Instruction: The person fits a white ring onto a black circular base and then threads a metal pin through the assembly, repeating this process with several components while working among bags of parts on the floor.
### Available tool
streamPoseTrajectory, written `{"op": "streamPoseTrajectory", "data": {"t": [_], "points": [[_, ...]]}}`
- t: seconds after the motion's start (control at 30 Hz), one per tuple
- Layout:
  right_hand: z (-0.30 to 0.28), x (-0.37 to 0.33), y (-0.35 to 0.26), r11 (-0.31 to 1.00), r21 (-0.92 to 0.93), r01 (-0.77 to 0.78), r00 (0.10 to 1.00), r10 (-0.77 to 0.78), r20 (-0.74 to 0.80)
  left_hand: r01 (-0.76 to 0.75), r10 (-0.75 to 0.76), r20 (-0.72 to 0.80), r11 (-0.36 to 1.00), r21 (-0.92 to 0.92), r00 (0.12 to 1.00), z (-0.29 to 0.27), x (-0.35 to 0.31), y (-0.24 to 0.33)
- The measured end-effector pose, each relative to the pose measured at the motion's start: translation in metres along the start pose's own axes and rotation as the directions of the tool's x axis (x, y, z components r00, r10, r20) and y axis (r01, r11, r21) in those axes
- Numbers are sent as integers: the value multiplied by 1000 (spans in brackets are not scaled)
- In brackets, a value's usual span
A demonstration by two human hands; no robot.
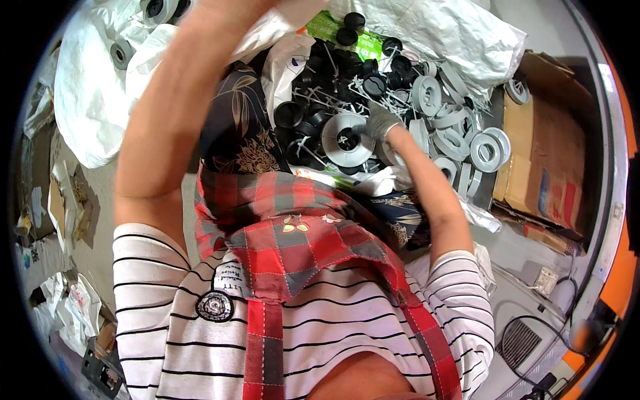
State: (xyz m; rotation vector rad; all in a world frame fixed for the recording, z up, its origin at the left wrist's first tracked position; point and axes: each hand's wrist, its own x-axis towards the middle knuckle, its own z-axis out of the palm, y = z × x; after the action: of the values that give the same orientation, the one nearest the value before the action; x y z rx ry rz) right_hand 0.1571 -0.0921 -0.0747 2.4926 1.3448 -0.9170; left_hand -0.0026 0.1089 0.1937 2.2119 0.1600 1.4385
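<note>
Place: looks like a workshop
Grey rings (452,119) and black caps (375,85): heaped loose, in bulk
White plastic sack (90,100): spread at left
Cardboard box (533,160): brown, just beside them

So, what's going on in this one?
A person in a red checked apron is working over a pile of black round parts and grey rings. Their gloved right hand is at the edge of a pale disc with a black centre; its grip isn't clear. The left arm reaches up to the top edge, where the hand can't be made out.
</note>
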Motion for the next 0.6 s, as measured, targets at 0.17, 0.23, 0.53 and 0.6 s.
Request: {"op": "streamPoseTrajectory", "data": {"t": [0.17, 0.23, 0.53, 0.6], "points": [[53, 20, 17, 994, 22, -107, 993, 106, 43, 215, -164, 707, 976, 17, 688, 60, -130, -12], [47, 31, 32, 993, -15, 118, 986, -115, 125, 32, -24, 948, 999, 15, 317, 63, -155, -5], [-26, 80, 63, 994, -87, 60, 967, -79, -241, 531, -439, 845, 815, 232, 305, 96, -174, -26], [-12, 96, 61, 970, -242, -16, 964, -49, -262, 759, -654, 688, 608, 232, 313, 97, -170, -33]]}}
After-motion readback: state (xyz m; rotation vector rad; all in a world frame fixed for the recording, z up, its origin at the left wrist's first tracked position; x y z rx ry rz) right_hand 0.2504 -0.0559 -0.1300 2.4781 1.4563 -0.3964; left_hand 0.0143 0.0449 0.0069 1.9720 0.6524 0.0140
